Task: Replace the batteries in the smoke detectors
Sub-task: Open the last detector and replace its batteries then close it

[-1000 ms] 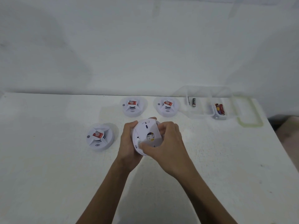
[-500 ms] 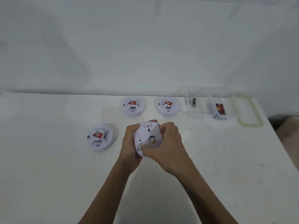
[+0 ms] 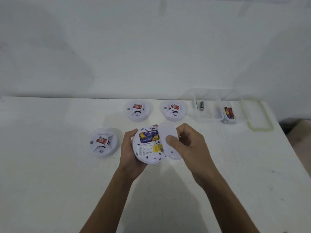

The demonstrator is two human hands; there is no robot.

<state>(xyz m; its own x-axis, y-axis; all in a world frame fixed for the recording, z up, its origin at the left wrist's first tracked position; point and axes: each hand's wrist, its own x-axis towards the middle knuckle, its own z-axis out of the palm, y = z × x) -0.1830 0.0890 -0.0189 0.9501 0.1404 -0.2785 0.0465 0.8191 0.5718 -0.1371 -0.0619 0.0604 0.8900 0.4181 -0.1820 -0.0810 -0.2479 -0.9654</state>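
close in over the white table, the left hand curls round the rim of the open smoke detector, underside up, and lifted off the surface, i think. two blue and yellow batteries sit side by side in its compartment. the right hand pinches the back cover, thumb on top, just right of the compartment. a second detector lies to the left, face up. further back are two more detectors. far right stands a clear container: a black battery in its left section, red batteries, probably two, in a small right tub. its lid lies just beside it.
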